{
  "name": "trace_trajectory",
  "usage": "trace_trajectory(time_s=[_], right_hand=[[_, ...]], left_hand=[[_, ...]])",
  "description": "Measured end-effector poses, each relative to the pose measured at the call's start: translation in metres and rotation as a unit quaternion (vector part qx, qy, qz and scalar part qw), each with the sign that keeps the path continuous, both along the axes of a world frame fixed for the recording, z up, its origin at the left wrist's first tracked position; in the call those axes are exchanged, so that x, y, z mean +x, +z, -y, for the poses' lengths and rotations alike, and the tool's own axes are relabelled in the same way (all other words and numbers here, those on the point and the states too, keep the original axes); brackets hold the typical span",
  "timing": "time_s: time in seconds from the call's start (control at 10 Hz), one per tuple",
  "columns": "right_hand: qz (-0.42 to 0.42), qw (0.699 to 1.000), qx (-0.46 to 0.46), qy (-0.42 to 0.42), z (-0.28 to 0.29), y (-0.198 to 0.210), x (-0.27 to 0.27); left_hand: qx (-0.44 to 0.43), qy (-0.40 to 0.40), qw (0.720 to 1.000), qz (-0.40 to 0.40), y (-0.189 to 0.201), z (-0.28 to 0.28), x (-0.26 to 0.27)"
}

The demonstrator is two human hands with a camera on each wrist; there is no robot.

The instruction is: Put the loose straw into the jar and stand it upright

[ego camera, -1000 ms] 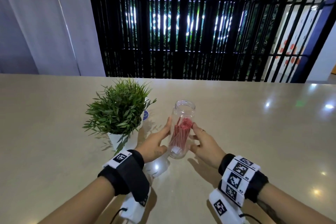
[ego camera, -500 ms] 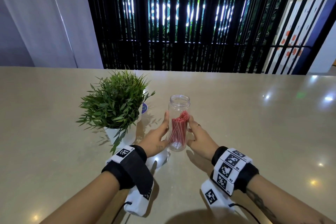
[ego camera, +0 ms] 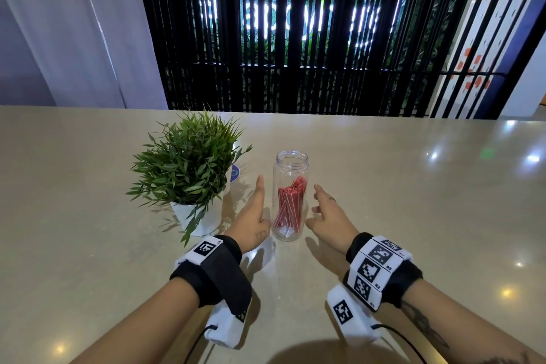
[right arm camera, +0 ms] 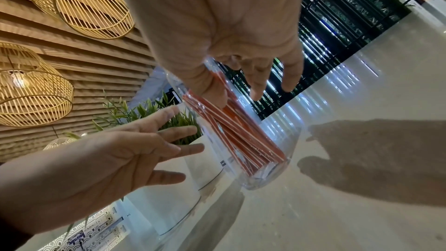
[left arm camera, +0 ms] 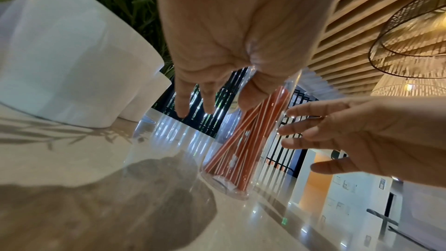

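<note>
A clear jar (ego camera: pixel 291 168) stands upright on the beige table (ego camera: pixel 413 216), mouth open at the top. Inside it leans a bundle of red-and-white striped straws (ego camera: pixel 288 207), also seen as straws (left arm camera: pixel 246 146) and straws (right arm camera: pixel 241 136). My left hand (ego camera: pixel 254 216) hovers just left of the jar, fingers straight, apart from the glass. My right hand (ego camera: pixel 328 216) hovers just right of it, fingers spread and relaxed. Neither hand holds anything. In the left wrist view the left hand (left arm camera: pixel 217 54) shows extended fingers beside the jar (left arm camera: pixel 229 184).
A green potted plant (ego camera: pixel 189 168) in a white pot (ego camera: pixel 204 220) stands close to the left of the jar. A small blue-marked disc (ego camera: pixel 235 173) peeks out behind the plant. Black slatted screen lies beyond the table's far edge.
Both hands held the jar's sides earlier; now they have let go and drawn slightly outward and back. The jar stands alone, upright.
</note>
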State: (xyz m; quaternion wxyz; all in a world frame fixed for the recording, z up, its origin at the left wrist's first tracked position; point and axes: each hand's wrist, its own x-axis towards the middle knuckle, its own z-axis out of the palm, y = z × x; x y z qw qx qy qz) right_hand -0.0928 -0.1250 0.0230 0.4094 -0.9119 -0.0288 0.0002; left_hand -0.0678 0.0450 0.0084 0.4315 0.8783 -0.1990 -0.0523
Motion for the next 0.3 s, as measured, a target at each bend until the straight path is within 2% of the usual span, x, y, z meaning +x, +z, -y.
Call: trace_trajectory(time_s=[0.1, 0.2, 0.3], right_hand=[[0.048, 0.994, -0.086, -0.046, 0.007, 0.007, -0.007], [0.081, 0.977, -0.189, -0.053, 0.008, 0.021, -0.02], [0.12, 0.959, -0.24, -0.096, 0.005, 0.035, -0.038]], left_hand=[[0.065, 0.084, 0.992, 0.075, 0.008, -0.005, -0.009], [0.158, 0.116, 0.968, 0.159, 0.03, -0.005, -0.025], [0.226, 0.141, 0.938, 0.223, 0.046, -0.004, -0.039]])
